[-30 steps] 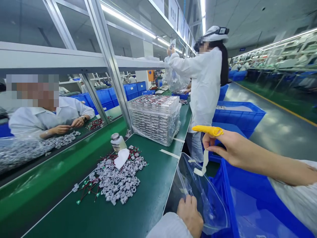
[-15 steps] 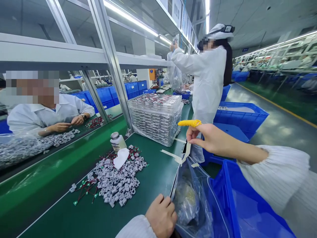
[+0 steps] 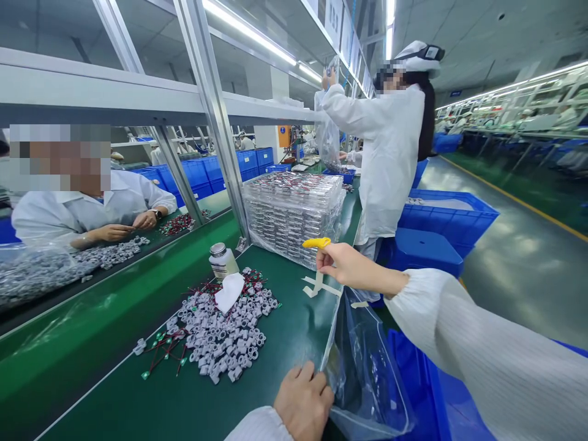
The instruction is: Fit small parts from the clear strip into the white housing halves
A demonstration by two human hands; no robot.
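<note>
My right hand [image 3: 344, 264], with a yellow finger cot [image 3: 316, 243] on one finger, pinches a strip of masking tape [image 3: 318, 282] over the bench edge. Other tape pieces lie around it, one of them on the rim of a clear plastic bag [image 3: 362, 361] that hangs from the edge. My left hand [image 3: 305, 401] is closed at the edge lower down, its fingers curled on the bag's rim; the fingertips are hidden. Left of both hands is a pile of small grey plastic rings [image 3: 225, 337] with red-wired green parts [image 3: 165, 349].
A white bottle [image 3: 223, 262] and a white paper piece [image 3: 229, 294] stand by the pile. Behind is a wrapped stack of trays [image 3: 289, 214]. Blue bins [image 3: 448, 211] and a blue stool [image 3: 422, 248] are at the right. Co-workers sit across and stand ahead.
My right hand has moved left and slightly down with the tape, from beside the bench edge to over the bench top. The bag hangs flatter. My left hand has barely shifted.
</note>
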